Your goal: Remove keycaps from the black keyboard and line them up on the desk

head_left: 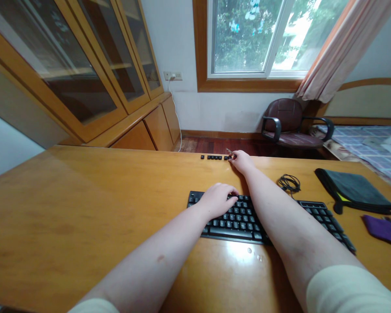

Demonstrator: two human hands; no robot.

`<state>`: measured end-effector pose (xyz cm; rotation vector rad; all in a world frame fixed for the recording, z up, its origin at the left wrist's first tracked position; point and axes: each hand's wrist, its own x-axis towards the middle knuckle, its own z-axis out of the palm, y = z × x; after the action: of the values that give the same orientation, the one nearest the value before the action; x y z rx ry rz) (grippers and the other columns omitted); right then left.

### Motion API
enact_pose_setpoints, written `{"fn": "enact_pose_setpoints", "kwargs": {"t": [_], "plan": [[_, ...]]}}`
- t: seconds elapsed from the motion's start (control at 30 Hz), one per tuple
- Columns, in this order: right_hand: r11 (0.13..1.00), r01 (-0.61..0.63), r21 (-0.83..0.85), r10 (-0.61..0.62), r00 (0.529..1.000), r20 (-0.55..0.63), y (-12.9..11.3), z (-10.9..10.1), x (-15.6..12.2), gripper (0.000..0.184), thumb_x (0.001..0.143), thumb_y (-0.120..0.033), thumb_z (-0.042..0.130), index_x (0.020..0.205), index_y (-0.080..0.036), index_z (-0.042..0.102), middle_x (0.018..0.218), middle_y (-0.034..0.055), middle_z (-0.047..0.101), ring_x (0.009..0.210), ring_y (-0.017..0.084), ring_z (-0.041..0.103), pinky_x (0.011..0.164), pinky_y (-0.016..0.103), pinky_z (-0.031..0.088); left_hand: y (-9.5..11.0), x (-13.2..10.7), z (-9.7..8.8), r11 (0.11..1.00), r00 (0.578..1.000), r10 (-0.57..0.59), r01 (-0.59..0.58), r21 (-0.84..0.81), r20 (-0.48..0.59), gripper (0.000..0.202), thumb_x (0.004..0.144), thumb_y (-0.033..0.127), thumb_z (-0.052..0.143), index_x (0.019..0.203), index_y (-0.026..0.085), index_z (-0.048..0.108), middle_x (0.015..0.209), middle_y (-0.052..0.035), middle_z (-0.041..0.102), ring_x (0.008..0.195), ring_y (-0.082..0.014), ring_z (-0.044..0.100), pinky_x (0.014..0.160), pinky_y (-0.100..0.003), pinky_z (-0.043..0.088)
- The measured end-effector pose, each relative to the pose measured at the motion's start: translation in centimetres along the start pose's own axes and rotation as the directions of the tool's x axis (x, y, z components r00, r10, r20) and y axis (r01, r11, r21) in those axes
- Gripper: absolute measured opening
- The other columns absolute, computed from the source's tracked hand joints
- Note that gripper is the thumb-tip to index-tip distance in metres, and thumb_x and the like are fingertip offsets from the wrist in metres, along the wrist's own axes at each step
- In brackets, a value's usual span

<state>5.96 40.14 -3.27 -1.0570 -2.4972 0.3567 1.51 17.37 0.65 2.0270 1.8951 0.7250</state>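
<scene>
A black keyboard (239,219) lies on the wooden desk, partly covered by both my arms. My left hand (219,198) rests over its upper left keys, thumb and fingers apart and nothing held. Along the far edge of the desk stands a row of loose black keycaps (214,157). At the right end of that row, my right hand (241,161) is closed with a thin wire-like tool (230,151) sticking out of its fingers. The fingertips are beside the last keycap (230,157); whether they touch it I cannot tell.
A coiled black cable (289,183) lies behind the keyboard. On the right are a dark zipped pouch (358,187) and a purple pouch (382,229). Beyond the desk stand an armchair (285,119), a bed (371,141) and glass-door cabinets (117,71) at left.
</scene>
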Motion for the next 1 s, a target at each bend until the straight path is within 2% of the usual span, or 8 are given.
{"fn": "enact_pose_setpoints", "kwargs": {"t": [1.0], "plan": [[1.0,-0.006,0.025,0.006,1.0,-0.002,0.11,0.15,0.14,0.022,0.073,-0.028,0.065,0.094,-0.024,0.066,0.088,0.0025,0.062,0.082,0.016,0.057,0.075,0.026,0.042,0.15,-0.01,-0.09,1.0,1.0,-0.01,0.01,0.003,0.008,0.021,0.084,0.028,0.049,0.096,0.022,0.064,0.098,-0.001,0.067,0.094,-0.0194,0.057,0.086,-0.032,0.044]]}}
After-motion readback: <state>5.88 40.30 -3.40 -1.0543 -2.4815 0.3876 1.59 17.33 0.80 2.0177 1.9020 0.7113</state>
